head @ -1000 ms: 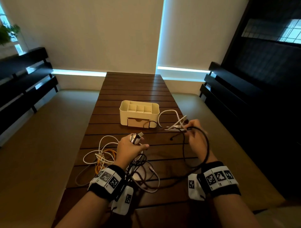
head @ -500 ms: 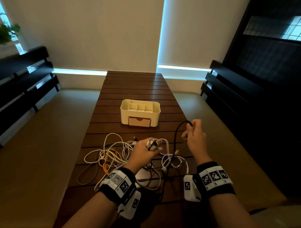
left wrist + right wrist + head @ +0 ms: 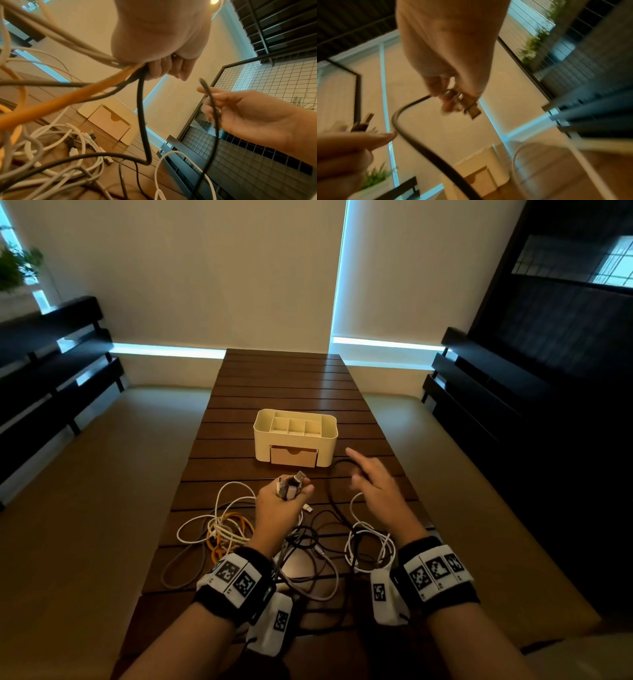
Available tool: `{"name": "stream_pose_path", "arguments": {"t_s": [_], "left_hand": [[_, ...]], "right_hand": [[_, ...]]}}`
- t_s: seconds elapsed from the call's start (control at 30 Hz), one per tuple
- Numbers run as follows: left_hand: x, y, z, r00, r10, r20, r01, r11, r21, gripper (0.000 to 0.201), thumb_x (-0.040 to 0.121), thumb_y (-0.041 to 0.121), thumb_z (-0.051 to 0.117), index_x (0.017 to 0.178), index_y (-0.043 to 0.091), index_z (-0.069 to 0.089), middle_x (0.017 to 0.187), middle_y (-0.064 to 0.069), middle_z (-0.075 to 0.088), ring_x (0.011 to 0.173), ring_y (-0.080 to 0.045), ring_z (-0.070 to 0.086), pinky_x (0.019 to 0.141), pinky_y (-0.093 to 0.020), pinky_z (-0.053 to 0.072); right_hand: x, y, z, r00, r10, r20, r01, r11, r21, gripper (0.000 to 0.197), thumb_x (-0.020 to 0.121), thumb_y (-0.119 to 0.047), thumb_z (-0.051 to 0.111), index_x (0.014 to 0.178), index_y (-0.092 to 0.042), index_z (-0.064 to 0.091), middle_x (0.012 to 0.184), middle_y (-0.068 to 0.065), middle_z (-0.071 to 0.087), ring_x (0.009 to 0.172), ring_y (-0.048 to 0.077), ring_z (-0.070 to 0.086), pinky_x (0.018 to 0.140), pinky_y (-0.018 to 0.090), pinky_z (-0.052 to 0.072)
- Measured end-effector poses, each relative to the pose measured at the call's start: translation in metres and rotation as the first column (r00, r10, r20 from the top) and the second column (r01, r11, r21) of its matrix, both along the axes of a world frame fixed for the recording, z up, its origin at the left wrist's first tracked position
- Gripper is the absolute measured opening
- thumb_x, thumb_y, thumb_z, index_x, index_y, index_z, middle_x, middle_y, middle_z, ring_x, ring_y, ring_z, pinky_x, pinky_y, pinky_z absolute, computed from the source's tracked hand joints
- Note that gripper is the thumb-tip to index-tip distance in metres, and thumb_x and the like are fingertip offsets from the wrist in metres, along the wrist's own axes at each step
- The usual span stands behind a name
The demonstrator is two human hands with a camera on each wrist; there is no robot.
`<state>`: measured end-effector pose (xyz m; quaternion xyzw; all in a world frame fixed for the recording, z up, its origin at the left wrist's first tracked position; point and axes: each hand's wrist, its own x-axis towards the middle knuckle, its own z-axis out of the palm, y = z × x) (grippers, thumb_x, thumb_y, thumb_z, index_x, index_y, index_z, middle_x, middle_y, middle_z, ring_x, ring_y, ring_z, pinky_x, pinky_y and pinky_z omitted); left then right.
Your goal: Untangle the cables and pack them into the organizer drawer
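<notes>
My left hand (image 3: pixel 284 505) is raised over the table and grips a bundle of cable plugs (image 3: pixel 291 485); white, grey, orange and black cables hang from its fist (image 3: pixel 161 40) down to the tangle (image 3: pixel 233 535). My right hand (image 3: pixel 373 484), index finger stretched forward, pinches a black cable (image 3: pixel 211 108) near its plug (image 3: pixel 471 111); the cable arcs toward the organizer (image 3: pixel 262 428). That cream organizer has open top compartments, and its tan drawer (image 3: pixel 294 456) is closed. The right wrist view is blurred.
A dark slatted wooden table (image 3: pixel 284 385) runs away from me, with the organizer at its middle. A loose white cable (image 3: pixel 368 537) lies coiled by my right wrist. Dark benches flank the table on both sides, and a potted plant (image 3: pixel 15 266) stands at far left.
My right hand let the white cable drop onto the table and carried the black cable end forward toward the organizer. My left hand swung right, then lifted forward with the plug bundle.
</notes>
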<state>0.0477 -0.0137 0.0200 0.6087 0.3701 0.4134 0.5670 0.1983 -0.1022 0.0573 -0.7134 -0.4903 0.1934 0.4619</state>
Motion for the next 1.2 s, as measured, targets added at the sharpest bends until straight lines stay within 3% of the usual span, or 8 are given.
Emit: {"name": "stream_pose_path", "arguments": {"t_s": [0.07,0.13,0.3,0.6,0.87,1.0,1.1,1.2], "left_hand": [[-0.001,0.001,-0.003,1.0,0.008,-0.019,-0.008,1.0,-0.003,0.002,0.085,0.005,0.066,0.086,0.006,0.067,0.081,-0.008,0.065,0.077,-0.016,0.057,0.076,-0.031,0.046],[-0.003,0.0,-0.006,1.0,0.013,-0.026,-0.013,1.0,-0.019,0.004,0.084,0.004,0.068,0.087,0.004,0.067,0.079,-0.006,0.065,0.075,-0.015,0.058,0.075,-0.028,0.046],[-0.01,0.002,-0.009,0.999,0.027,-0.037,-0.028,0.999,-0.037,0.005,0.083,0.005,0.069,0.084,0.01,0.067,0.079,-0.001,0.065,0.077,-0.012,0.059,0.072,-0.025,0.047],[-0.008,0.004,-0.011,0.998,0.019,-0.06,-0.021,0.999,-0.043,0.008,0.083,0.007,0.069,0.081,0.014,0.067,0.079,-0.003,0.066,0.078,-0.016,0.06,0.078,-0.034,0.049],[-0.008,0.001,-0.011,0.999,-0.022,-0.031,0.02,0.998,-0.055,0.011,0.085,0.004,0.067,0.079,0.014,0.065,0.077,-0.009,0.062,0.069,-0.019,0.054,0.061,-0.022,0.048],[-0.009,0.003,-0.013,0.999,-0.03,-0.037,0.027,0.997,-0.07,0.009,0.085,0.004,0.067,0.081,0.012,0.066,0.078,-0.009,0.062,0.068,-0.017,0.054,0.059,-0.019,0.047],[-0.008,0.003,-0.014,0.999,-0.027,-0.044,0.024,0.998,-0.065,0.011,0.084,0.006,0.068,0.079,0.016,0.066,0.08,-0.004,0.065,0.074,-0.017,0.059,0.07,-0.028,0.05],[-0.007,0.003,-0.017,0.994,-0.074,-0.082,0.07,0.996,-0.049,0.01,0.083,0.007,0.069,0.08,0.017,0.068,0.083,-0.003,0.068,0.082,-0.017,0.062,0.08,-0.035,0.051]], "right_hand": [[-0.006,0.004,-0.006,0.925,0.178,-0.335,-0.212,0.975,-0.068,0.066,0.094,-0.003,0.036,0.149,-0.03,0.011,0.148,-0.008,0.029,0.135,0.009,0.032,0.111,0.029,0.028],[-0.004,0.005,-0.016,0.933,0.169,-0.318,-0.227,0.962,-0.155,0.074,0.091,0.002,0.034,0.15,-0.031,0.002,0.156,-0.009,0.013,0.143,0.01,0.017,0.116,0.032,0.019],[0.015,-0.001,-0.046,0.989,-0.081,0.124,0.121,0.926,-0.359,0.034,0.09,0.003,0.045,0.115,-0.012,0.064,0.117,0.007,0.063,0.11,0.02,0.059,0.084,0.021,0.047],[0.021,-0.02,-0.097,0.973,0.112,0.201,0.077,0.666,-0.742,0.016,0.091,-0.006,0.054,0.099,-0.005,0.068,0.122,0.011,0.06,0.115,0.026,0.057,0.095,0.03,0.048],[0.013,-0.021,-0.121,0.813,0.368,0.451,0.097,0.678,-0.729,0.058,0.094,-0.007,0.034,0.145,-0.034,0.026,0.12,0.01,0.058,0.106,0.032,0.056,0.078,0.04,0.045],[0.012,-0.017,-0.12,0.794,0.318,0.519,0.16,0.713,-0.682,0.042,0.094,-0.003,0.037,0.13,-0.018,0.052,0.125,0.011,0.056,0.111,0.031,0.055,0.089,0.038,0.047],[0.014,-0.015,-0.122,0.819,0.077,0.569,0.282,0.81,-0.515,0.022,0.096,-0.013,0.042,0.11,-0.011,0.059,0.119,0.008,0.053,0.102,0.027,0.056,0.078,0.034,0.043],[0.016,-0.011,-0.11,0.695,-0.146,0.704,0.46,0.843,-0.279,0.012,0.09,-0.022,0.057,0.096,-0.014,0.063,0.106,0.007,0.053,0.098,0.027,0.052,0.079,0.039,0.037]]}}
